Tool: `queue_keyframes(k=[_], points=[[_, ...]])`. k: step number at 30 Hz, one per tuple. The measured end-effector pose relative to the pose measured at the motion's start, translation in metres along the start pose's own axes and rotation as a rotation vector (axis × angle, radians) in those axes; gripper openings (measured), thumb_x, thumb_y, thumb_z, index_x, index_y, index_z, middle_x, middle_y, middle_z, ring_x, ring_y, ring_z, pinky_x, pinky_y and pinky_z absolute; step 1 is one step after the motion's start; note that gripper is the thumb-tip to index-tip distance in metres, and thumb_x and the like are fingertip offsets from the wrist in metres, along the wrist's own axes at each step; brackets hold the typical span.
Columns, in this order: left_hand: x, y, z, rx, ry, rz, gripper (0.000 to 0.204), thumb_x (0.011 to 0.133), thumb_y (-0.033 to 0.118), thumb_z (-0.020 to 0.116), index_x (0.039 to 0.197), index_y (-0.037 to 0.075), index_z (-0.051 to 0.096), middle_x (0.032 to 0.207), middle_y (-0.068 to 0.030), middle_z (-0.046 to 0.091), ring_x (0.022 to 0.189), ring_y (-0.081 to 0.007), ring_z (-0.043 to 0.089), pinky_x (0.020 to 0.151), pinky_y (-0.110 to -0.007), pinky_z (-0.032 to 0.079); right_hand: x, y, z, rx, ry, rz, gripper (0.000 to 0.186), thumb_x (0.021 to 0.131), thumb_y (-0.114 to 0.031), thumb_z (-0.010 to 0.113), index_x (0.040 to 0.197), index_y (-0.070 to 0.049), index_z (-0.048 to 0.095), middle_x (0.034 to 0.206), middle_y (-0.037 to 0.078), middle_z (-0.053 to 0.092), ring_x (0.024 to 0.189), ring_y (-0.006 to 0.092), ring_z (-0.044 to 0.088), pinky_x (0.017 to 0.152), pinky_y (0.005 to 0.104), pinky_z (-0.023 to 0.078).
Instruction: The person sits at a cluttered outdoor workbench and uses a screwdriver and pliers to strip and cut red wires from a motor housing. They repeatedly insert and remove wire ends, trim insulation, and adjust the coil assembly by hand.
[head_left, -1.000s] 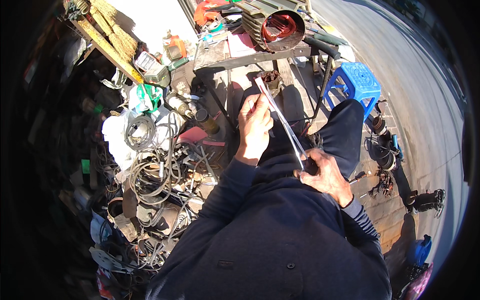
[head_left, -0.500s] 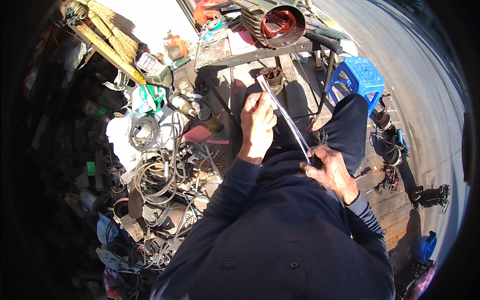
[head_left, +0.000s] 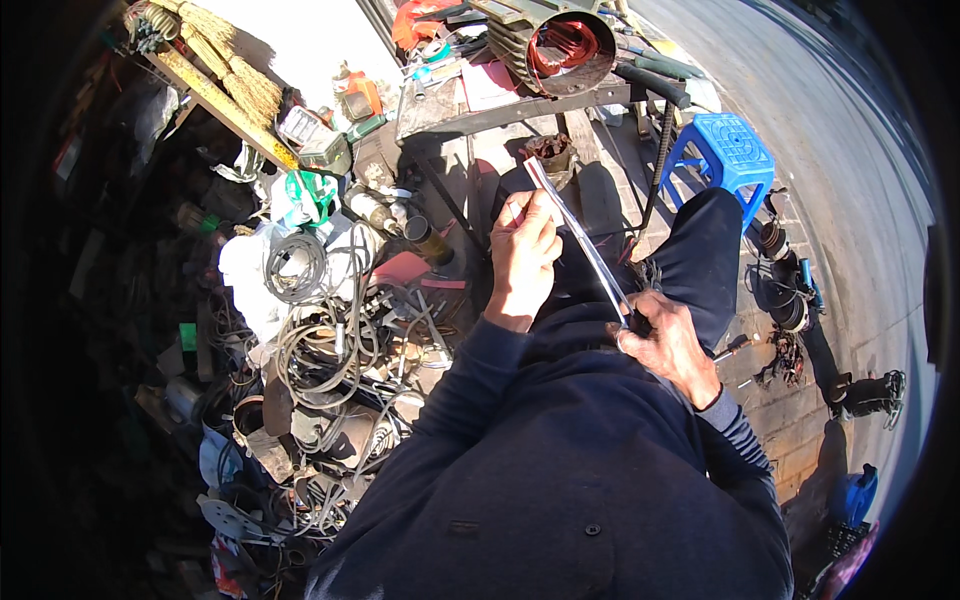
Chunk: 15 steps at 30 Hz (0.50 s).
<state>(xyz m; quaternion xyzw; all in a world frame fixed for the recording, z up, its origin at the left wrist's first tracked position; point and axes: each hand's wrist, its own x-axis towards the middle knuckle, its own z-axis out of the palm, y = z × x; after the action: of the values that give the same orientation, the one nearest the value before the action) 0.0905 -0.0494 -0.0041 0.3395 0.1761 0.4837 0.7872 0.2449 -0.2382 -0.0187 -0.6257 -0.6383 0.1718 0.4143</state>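
Note:
A long, narrow strip (head_left: pixel 590 250) of whitish, shiny material runs diagonally between my hands over my dark-clad lap. My left hand (head_left: pixel 523 255) pinches it near its upper end with thumb and fingers. My right hand (head_left: pixel 666 342) is closed on the lower end, by my right thigh. Just beyond the upper tip, under the worktable (head_left: pixel 460 118), stands a grimy container (head_left: pixel 546 150) with dark contents. On the worktable lies a ribbed metal housing (head_left: pixel 530 50) with red windings inside.
A heap of coiled cables (head_left: pixel 315 350), bags and scrap fills the left, below straw brooms (head_left: pixel 245 85). A blue plastic stool (head_left: pixel 728 160) stands at my right knee. Metal parts (head_left: pixel 785 300) lie on paving at the right, beside a road (head_left: pixel 840 140).
Both hands and the strip appear slightly further right in the picture, as does most of the scene. The grip on the strip looks the same.

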Motion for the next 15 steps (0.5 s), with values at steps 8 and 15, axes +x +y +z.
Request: queue_keyframes(k=[8,15], points=[[0.019,0.013,-0.008,0.027,0.003,0.068,0.015,0.111,0.018,0.054,0.099,0.012,0.063,0.069,0.0078,0.047,0.049,-0.0025,0.031,0.044,-0.021,0.027,0.0,-0.002,-0.001,0.0,-0.004,-0.002,0.028,0.08,-0.019,0.082,0.095,0.0,0.069,0.088,0.015,0.069,0.069,0.0334,0.069,0.064,0.0399,0.056],[0.016,0.01,-0.006,0.047,-0.057,0.082,0.017,0.112,0.017,0.052,0.1,0.012,0.063,0.066,0.0074,0.045,0.05,-0.0029,0.034,0.045,-0.021,0.029,-0.001,0.002,0.005,-0.014,0.026,-0.008,0.033,0.078,-0.018,0.082,0.099,0.004,0.068,0.093,0.017,0.068,0.069,0.032,0.066,0.063,0.0386,0.053]])
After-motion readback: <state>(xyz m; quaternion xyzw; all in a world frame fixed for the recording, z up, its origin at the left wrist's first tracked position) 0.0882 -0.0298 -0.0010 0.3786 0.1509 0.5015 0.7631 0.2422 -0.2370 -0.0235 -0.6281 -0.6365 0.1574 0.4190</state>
